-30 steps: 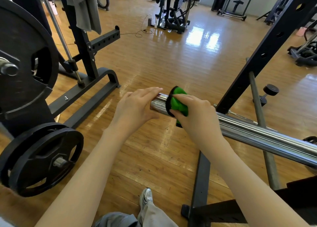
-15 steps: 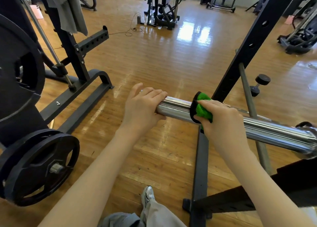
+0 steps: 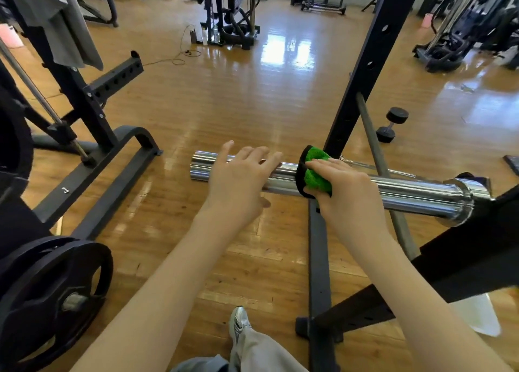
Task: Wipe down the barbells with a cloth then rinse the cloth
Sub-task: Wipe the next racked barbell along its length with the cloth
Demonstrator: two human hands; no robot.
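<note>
Since the earlier frames the right hand (image 3: pixel 348 194) has slid the green cloth (image 3: pixel 316 172) rightward along the chrome sleeve, away from its open end and toward the collar, while the left hand (image 3: pixel 238 180) has loosened from a wrap to a flatter rest.

The barbell (image 3: pixel 415 193) lies across the view at mid-height, its free end pointing left and its collar seated at the black rack (image 3: pixel 362 85) on the right. The right hand's grip is clenched on the cloth, fingers curled over the top of the sleeve with the cloth bunched between palm and metal. The left hand's grip is released: fingers extended and spread, lying on top of the sleeve just left of the cloth, steadying rather than holding.

The sleeve looks heavy, rigid and slick; being polished, and probably free to spin on the bar, it is best braced from above by the flat hand while the other wipes. The cloth is soft, light and pliable, so wrapping it around the sleeve should cover most of the round in one pass.

Black weight plates (image 3: pixel 53 298) stand at the near left on the wooden floor (image 3: pixel 224 96), and a small dumbbell (image 3: pixel 391 124) lies beyond the rack. The underside of the sleeve is hidden from here.
</note>
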